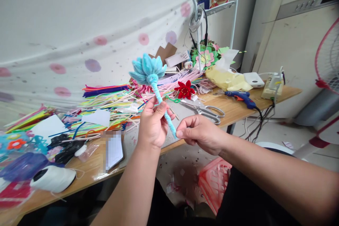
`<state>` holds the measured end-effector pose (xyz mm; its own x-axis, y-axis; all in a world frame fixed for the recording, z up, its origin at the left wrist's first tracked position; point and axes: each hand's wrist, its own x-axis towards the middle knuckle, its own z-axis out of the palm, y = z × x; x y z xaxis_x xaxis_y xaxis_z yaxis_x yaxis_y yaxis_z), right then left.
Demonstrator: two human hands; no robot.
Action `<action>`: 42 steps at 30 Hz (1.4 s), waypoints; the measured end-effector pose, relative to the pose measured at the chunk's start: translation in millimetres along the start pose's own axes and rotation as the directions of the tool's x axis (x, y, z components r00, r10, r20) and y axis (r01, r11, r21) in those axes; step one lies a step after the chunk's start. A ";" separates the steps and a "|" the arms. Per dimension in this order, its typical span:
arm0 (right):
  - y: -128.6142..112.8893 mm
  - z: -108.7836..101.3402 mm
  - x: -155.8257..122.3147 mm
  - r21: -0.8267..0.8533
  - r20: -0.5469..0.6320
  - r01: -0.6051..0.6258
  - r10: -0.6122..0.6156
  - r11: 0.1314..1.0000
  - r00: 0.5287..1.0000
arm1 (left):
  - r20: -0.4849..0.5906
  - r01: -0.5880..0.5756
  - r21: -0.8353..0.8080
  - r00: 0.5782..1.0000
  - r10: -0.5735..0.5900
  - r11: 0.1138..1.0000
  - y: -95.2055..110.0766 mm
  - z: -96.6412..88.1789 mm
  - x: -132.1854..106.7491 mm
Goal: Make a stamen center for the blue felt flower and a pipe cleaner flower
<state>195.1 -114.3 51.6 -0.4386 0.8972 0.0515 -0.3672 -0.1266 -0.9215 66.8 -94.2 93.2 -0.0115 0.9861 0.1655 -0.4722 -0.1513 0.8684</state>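
Note:
A light blue pipe-cleaner flower point(147, 69) with a wrapped blue stem point(164, 110) is held upright over the wooden table point(235, 107). My left hand point(152, 123) is closed round the middle of the stem, thumb and fingers pinching it. My right hand point(198, 132) pinches the stem's lower end between thumb and forefinger. Both hands hover in front of the table's near edge.
Piles of coloured pipe cleaners point(106, 104) cover the table's back. Scissors point(206, 110), a red flower point(184, 90), a blue glue gun point(242, 97), a phone point(114, 150) and a white thread spool point(53, 179) lie about. A red basket point(214, 180) sits on the floor; a fan point(327, 60) stands right.

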 end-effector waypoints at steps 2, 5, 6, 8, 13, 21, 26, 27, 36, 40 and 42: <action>3.1 2.1 0.2 0.010 -0.001 0.002 -0.002 1.000 1.000 | -0.012 0.048 -0.081 0.999 -0.049 0.996 -1.1 1.6 -2.3; 8.2 5.2 1.2 0.018 -0.041 0.006 -0.005 1.000 0.999 | -0.026 0.137 -0.168 0.989 -0.143 0.976 -3.6 4.2 -4.8; 9.3 5.7 1.7 0.020 -0.053 0.011 -0.010 1.000 0.999 | -0.026 0.160 -0.173 0.986 -0.166 0.972 -4.4 4.8 -5.2; 10.0 5.5 2.9 0.017 -0.079 0.033 -0.032 0.999 0.996 | -0.005 0.170 -0.126 0.985 -0.172 0.977 -5.7 5.3 -5.3; 8.6 2.3 5.4 -0.082 -0.105 0.022 -0.030 0.996 0.994 | 0.113 -0.091 0.218 0.991 0.067 0.972 -8.9 2.3 -1.0; 4.3 0.4 2.2 -0.197 -0.074 0.030 -0.045 0.980 0.996 | 0.005 -0.032 0.141 0.999 0.032 0.989 -4.5 2.9 -1.9; 4.6 2.7 2.0 -0.167 -0.115 0.015 -0.034 0.986 0.993 | -0.162 0.023 -0.104 0.986 -0.039 0.994 -7.0 7.3 -9.1; 5.0 3.2 2.3 -0.153 -0.110 -0.005 -0.012 0.988 0.994 | -0.179 0.033 -0.137 0.982 -0.058 0.990 -7.8 8.2 -9.8; 4.0 0.3 4.6 -0.181 -0.109 -0.030 0.010 0.983 0.994 | -0.040 0.027 0.056 0.999 -0.024 0.998 -14.2 3.1 -6.9; 2.1 -3.1 4.4 -0.272 -0.126 -0.015 -0.020 0.962 0.992 | -0.003 -0.140 0.309 0.989 0.148 0.941 -13.9 -3.0 0.1; 0.4 -5.3 4.0 -0.212 -0.090 -0.014 -0.005 0.977 0.996 | -0.001 -0.134 0.284 0.990 0.140 0.950 -10.8 -3.9 2.4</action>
<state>197.5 -108.5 49.4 -0.3607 0.9325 0.0214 -0.1788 -0.0466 -0.9828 68.5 -89.9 82.4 -0.0786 0.9554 0.2847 -0.1968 -0.2949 0.9350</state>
